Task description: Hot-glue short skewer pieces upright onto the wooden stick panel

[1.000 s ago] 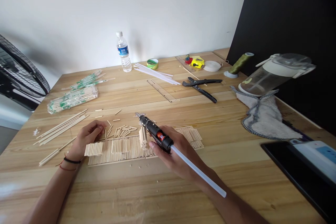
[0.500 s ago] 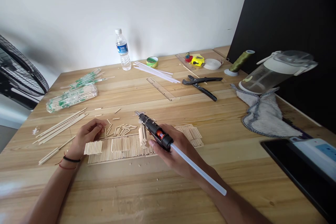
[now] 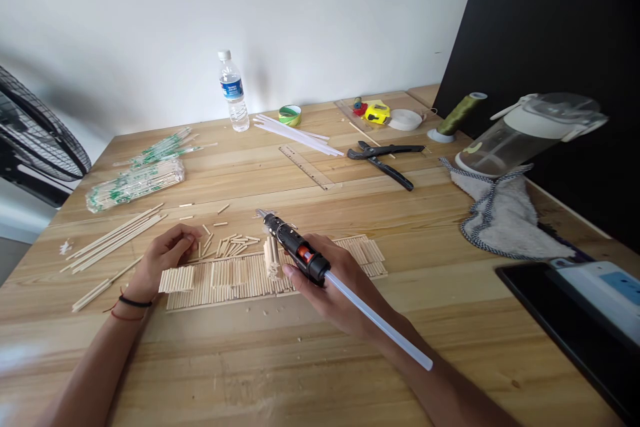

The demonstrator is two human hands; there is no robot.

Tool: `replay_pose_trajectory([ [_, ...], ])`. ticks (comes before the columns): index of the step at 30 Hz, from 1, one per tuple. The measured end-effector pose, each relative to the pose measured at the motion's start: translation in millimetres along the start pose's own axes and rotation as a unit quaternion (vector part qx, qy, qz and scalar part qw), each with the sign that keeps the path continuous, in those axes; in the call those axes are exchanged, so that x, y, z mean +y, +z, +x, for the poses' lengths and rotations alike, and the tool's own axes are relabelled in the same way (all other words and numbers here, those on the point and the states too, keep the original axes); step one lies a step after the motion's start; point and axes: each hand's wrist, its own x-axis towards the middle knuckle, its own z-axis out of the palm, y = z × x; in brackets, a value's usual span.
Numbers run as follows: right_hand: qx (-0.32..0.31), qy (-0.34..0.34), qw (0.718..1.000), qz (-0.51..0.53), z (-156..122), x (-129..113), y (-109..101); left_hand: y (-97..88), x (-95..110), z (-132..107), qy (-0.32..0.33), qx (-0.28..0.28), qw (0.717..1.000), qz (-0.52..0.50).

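My right hand [image 3: 335, 280] is wrapped round a black hot glue gun [image 3: 293, 243]. Its nozzle points to the far left, and a long clear glue stick [image 3: 380, 320] sticks out of its back. Beneath the gun lies a flat panel of short wooden sticks [image 3: 215, 290] side by side, with a small upright bundle of sticks [image 3: 271, 259] standing on it near my right thumb. My left hand [image 3: 170, 250] rests at the panel's left end, fingers curled together beside loose cut stick pieces [image 3: 233, 245]. What the left fingertips hold, if anything, is hidden.
Long wooden sticks [image 3: 117, 238] and plastic-wrapped packs of sticks [image 3: 135, 183] lie on the left. Farther back are a water bottle [image 3: 233, 93], a ruler [image 3: 306, 167], black cutters [image 3: 383, 163] and a yellow tape measure [image 3: 377, 113]. A cloth [image 3: 493, 217], tumbler [image 3: 520, 137] and phone [image 3: 565, 327] sit right.
Both hands and the glue gun stay almost still. The whole view has shifted only slightly.
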Motion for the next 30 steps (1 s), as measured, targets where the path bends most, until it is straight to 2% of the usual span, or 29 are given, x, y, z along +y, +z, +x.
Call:
replay_pose_trajectory([
  [15, -0.004, -0.002, 1.000, 0.002, -0.7, 2.3, 1.5, 0.4, 0.1, 0.4, -0.005, 0.001, 1.000, 0.000],
  [24, -0.001, -0.004, 1.000, 0.004, -0.3, 1.1, 0.9, -3.9, -12.9, 2.9, 0.009, -0.006, 1.000, -0.004],
  [30, 0.003, -0.004, 1.000, 0.009, 0.4, 1.1, 1.5, -4.4, -13.3, 2.2, 0.005, -0.014, 1.000, -0.004],
])
